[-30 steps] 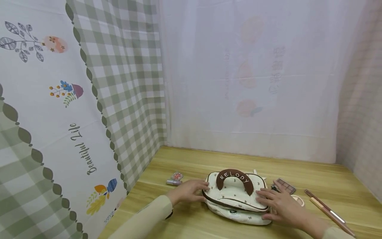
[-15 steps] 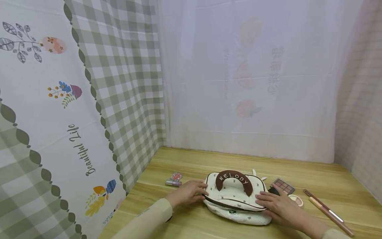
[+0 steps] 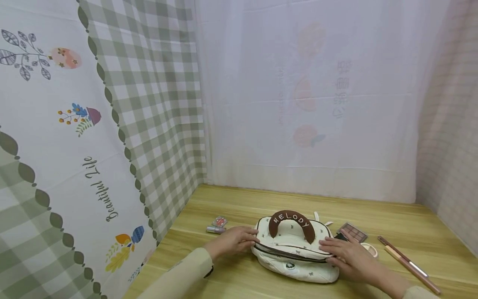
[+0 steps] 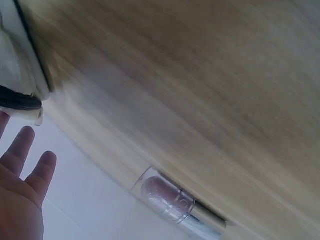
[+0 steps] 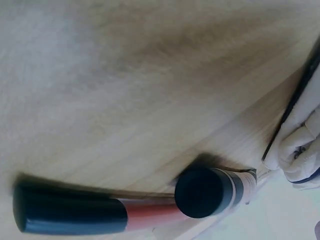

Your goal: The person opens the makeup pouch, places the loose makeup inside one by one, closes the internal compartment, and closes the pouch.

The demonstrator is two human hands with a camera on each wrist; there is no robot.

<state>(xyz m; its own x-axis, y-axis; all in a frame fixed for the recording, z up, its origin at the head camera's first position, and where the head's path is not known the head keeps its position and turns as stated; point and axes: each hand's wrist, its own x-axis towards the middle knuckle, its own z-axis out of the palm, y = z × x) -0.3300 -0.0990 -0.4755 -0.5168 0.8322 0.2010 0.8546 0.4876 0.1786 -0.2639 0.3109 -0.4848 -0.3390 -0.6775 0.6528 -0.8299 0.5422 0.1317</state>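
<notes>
A white cosmetic bag [image 3: 276,237] with a bow print, dark piping and a brown arched handle [image 3: 288,215] marked MELODY stands on the table. My left hand [image 3: 232,241] touches its left side, and in the left wrist view loosely extended fingers [image 4: 42,172] show beside the end of the dark zipper [image 4: 20,100]. On the upper right edge of the bag rests my right hand [image 3: 352,256], fingers extended. Between lid and base runs a dark gap along the front. The right wrist view has only the bag's corner [image 5: 305,150] at its right edge; most of that hand is outside it.
Left of the bag lie a lip gloss tube [image 3: 215,229] and a small clear case [image 3: 219,221]. A makeup palette [image 3: 352,232], a round cream item [image 3: 369,249] and slim pencils [image 3: 407,263] lie right. Black-capped tubes [image 5: 70,210] appear in the right wrist view.
The bag's lid and handle have risen slightly, and the dark gap along the front looks wider. Both hands stay at the bag's sides. The head view has shifted a little.
</notes>
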